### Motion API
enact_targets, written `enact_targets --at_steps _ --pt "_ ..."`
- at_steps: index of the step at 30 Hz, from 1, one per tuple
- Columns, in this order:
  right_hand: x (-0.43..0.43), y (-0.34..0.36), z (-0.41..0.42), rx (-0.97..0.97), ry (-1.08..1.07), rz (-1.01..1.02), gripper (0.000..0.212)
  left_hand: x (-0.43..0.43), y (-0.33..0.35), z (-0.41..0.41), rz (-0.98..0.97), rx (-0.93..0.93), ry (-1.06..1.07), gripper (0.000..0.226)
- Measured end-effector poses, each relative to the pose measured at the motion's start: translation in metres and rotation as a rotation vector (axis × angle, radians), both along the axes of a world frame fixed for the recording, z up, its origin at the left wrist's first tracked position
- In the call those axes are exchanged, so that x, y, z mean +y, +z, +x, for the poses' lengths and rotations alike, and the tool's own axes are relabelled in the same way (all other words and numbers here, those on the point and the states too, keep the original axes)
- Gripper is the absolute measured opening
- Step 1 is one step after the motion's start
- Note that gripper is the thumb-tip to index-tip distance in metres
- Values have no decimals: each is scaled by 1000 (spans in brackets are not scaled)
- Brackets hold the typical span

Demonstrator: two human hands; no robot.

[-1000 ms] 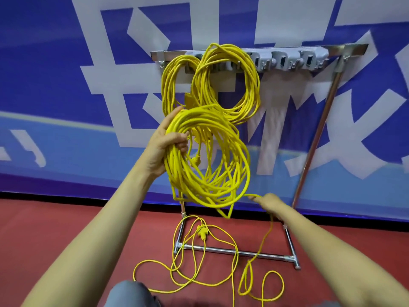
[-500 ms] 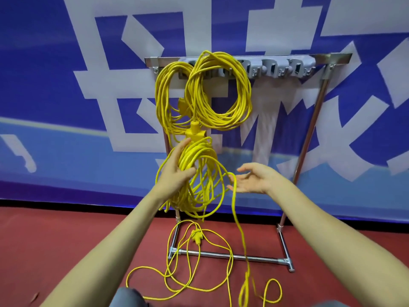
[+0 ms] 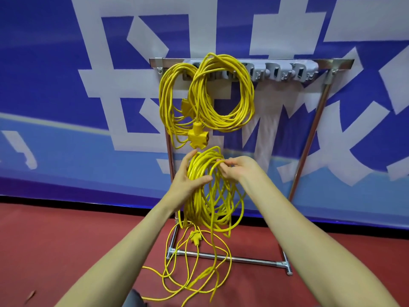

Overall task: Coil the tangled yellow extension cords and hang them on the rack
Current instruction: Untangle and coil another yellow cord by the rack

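Note:
Two coiled yellow cords (image 3: 223,96) hang from the left hooks of the metal rack (image 3: 254,62), with a yellow multi-socket (image 3: 197,136) dangling below them. My left hand (image 3: 188,176) grips the top of a third yellow coil (image 3: 208,196) in front of the rack. My right hand (image 3: 238,168) pinches a loop of that cord at the coil's top right. The loose tail of the cord (image 3: 194,273) lies tangled on the red floor, with a plug (image 3: 195,237) hanging just above it.
The rack's grey hook holders (image 3: 287,73) on the right carry nothing. Its right post (image 3: 309,138) and base bar (image 3: 232,259) stand on the red floor (image 3: 55,251) against a blue and white banner wall (image 3: 66,107).
My right hand came from the lower right up to the coil and now pinches a loop at its top. My left hand lowered the coil below the hanging socket.

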State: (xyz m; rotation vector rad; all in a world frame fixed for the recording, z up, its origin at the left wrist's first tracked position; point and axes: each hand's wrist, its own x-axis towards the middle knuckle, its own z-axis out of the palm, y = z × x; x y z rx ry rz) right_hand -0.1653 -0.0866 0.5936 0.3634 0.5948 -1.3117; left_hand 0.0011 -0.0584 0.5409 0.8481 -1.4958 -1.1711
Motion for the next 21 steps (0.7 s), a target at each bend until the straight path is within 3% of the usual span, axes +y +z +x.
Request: enact_targets --at_steps 4,13,18,21 --pt "17 10 3 2 -38 2 35 2 -2 -3 -57 -109 -8 90" --pt "16 13 4 -95 -92 51 33 1 -5 -2 -13 -188 -83 91" --pt "17 9 -21 454 319 -94 25 1 -13 5 13 -178 -125 85" --pt "25 -11 -31 1106 610 -274 32 -1 -15 4 37 -102 -72 79"
